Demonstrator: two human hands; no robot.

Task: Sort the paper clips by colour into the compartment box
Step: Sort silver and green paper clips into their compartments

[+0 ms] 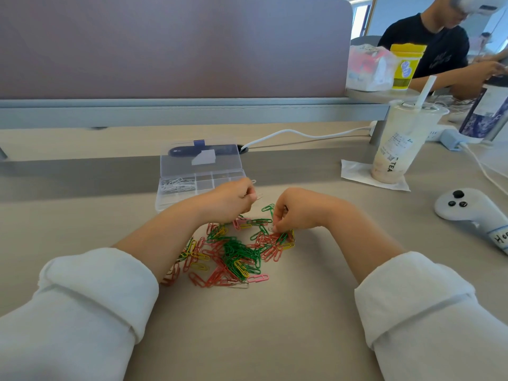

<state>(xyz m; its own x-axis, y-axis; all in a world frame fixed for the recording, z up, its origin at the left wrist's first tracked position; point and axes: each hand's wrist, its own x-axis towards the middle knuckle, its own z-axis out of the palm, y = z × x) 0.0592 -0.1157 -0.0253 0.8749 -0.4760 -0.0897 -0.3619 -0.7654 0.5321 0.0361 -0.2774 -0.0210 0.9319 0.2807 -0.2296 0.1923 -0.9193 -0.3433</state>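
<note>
A heap of green, red, pink and yellow paper clips [236, 253] lies on the beige desk between my forearms. The clear compartment box [176, 200] stands behind it with its lid up; white clips [176, 185] fill its back left compartment. My left hand [228, 200] hovers in front of the box and pinches white clips [259, 197] that stick out to the right. My right hand [295, 211] is down at the heap's far right edge, its fingertips pinching a pale clip [271, 229] there.
A tea cup with a straw [401, 144] stands on a napkin at the right. A white controller [467, 209] lies further right. A white cable [302, 134] runs behind the box. A grey divider panel [170, 45] closes the back. Another person sits at the far right.
</note>
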